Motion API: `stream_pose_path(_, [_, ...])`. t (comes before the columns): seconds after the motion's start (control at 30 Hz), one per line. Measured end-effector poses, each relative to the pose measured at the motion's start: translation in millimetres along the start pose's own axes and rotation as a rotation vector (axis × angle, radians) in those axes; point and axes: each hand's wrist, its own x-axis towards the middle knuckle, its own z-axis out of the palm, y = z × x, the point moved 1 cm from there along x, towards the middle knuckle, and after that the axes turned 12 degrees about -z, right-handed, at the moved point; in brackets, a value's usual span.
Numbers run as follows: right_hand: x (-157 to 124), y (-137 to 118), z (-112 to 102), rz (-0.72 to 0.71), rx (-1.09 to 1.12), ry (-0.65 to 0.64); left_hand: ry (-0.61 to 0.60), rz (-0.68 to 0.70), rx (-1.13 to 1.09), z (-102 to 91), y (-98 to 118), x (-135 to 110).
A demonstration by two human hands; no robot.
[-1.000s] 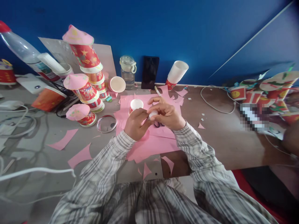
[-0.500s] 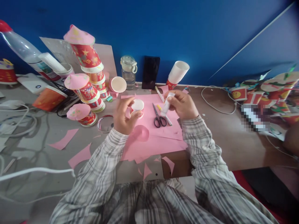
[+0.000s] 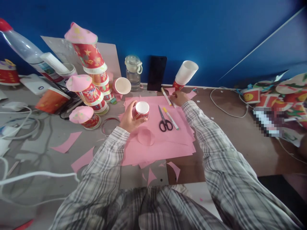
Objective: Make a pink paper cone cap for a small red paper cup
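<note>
My left hand curls around a small red paper cup, its white round end facing up, just above the pink paper sheets. Farther back, my right hand reaches down to the right rear of the sheets, fingers closed and pointing downward. A small pale piece shows under its fingertips, too hidden to name. Between the hands lie black-handled scissors and two white markers with yellow parts, one marker beside the scissors and another marker farther back. In front of the cup rests a round pink paper piece.
Red paper-cup towers with pink cone tops stand at left, near a tape roll. Along the wall are an open cup, a glass jug, a phone and stacked cups. Cables and pink scraps lie about.
My right hand has moved back and down to the table with the small whitish item, which is now mostly hidden. My left hand still holds the cup, which is slightly lower.
</note>
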Motion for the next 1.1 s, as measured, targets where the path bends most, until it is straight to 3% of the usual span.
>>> stream_pose_path(0.1, [-19.8, -6.2, -5.3, -0.157, 0.242, 0.137, 0.001, 0.005, -0.014, 3.5, -0.8, 0.5])
stream_pose_path(0.13, [-31.2, -10.2, -5.8, -0.237, 0.388, 0.132, 0.002, 0.008, -0.017, 4.6, -0.7, 0.8])
stream_pose_path(0.23, [-76.9, -28.2, 2.0, -0.336, 0.507, -0.01, 0.008, 0.034, -0.02, 6.7, 0.8, 1.2])
stream_pose_path(0.37, [-137.1, -61.6, 30.4, -0.478, 0.514, -0.191, 0.009, 0.04, 0.005, 7.7, 2.8, 0.7])
stream_pose_path(0.47, [-160.1, -79.8, 49.1, -0.517, 0.327, -0.174, -0.007, 0.047, 0.026, 8.6, 1.8, 0.9])
stream_pose_path(0.73, [-183.0, -103.5, 57.1, -0.708, 0.298, -0.15, 0.014, 0.02, 0.016, 11.7, -4.8, 3.0])
stream_pose_path(0.9, [-197.6, -120.3, 57.4, -0.719, 0.254, -0.1, 0.014, 0.019, 0.042, 12.2, -4.1, 3.0])
stream_pose_path(1.0, [-193.2, -113.6, 46.3, -0.701, 0.326, -0.072, 0.016, 0.009, 0.039, 13.3, -5.0, 3.4])
stream_pose_path(1.1, [-166.0, -94.3, 24.4, -0.644, 0.376, 0.005, 0.023, -0.006, 0.031, 14.7, -6.1, 3.7])
